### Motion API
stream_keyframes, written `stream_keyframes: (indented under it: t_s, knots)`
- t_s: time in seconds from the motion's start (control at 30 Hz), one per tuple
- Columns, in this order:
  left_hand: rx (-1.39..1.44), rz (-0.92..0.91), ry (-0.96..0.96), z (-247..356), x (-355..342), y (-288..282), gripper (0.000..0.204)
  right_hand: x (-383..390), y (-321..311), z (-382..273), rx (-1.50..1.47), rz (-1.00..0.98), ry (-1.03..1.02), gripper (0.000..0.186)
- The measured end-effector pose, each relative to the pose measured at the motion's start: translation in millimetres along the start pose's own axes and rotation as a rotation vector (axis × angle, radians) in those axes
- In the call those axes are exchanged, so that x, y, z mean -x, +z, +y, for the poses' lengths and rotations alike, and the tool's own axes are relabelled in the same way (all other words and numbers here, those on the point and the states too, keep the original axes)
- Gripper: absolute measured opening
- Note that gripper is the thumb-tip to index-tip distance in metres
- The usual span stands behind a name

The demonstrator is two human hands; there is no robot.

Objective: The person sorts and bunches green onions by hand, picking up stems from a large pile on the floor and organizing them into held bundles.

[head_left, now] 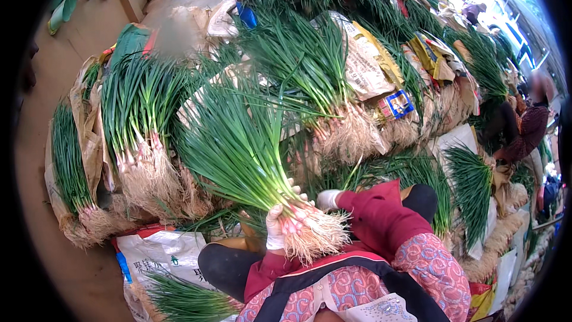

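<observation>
A large bunch of spring onions (250, 149), with long green leaves, pinkish bulbs and a thick tuft of pale roots, lies slanted in front of my body. My left hand (275, 228), in a white glove, is wrapped round it just above the bulbs; its fingertips show on the bunch's far side. The leaves fan toward the upper left, and the roots (316, 232) point back at me. My right hand (328, 200), also white-gloved, is just right of the bunch, apart from it. Its fingers are too indistinct to tell whether they are closed.
More bunches (143, 95) stand and lie on a long heap ahead, with printed sacks (363, 59) among them. A white sack (167, 256) and another bunch (185, 298) are at lower left. Several bunches (468, 185) lie at right, where another person (530, 122) sits.
</observation>
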State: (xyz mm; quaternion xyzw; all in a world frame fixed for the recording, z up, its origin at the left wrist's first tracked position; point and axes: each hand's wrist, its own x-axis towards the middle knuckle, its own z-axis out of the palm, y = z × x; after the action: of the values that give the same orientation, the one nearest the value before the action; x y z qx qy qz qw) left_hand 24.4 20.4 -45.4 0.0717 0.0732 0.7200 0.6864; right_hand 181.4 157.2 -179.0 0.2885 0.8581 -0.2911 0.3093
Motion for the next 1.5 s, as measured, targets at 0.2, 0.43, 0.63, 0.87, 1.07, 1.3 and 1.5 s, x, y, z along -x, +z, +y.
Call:
stream_keyframes:
  t_s: [0.2,0.43,0.63,0.87,1.07,1.3,1.5]
  knots:
    - [0.026,0.016,-0.001,-5,-2,-14,0.069,45,-112,1,-0.124,1.077,0.034,0.020]
    - [0.049,-0.005,-0.014,-6,-5,-11,0.068,40,-187,57,0.017,1.069,0.444,0.018]
    - [0.073,-0.011,-0.011,-5,-3,-11,0.067,73,-168,4,-0.027,1.049,0.213,0.018]
    - [0.056,0.000,-0.017,-5,-3,-13,0.066,47,-190,53,0.057,1.056,0.404,0.014]
    - [0.054,0.010,-0.011,-5,-2,-14,0.067,76,-69,-33,0.310,0.348,-0.042,0.018]
    - [0.041,0.011,-0.024,-8,-3,-20,0.068,81,-61,-14,-0.024,0.461,-0.036,0.019]
    - [-0.016,0.022,-0.027,-9,-8,-15,0.066,32,-173,39,-0.041,0.981,0.569,0.028]
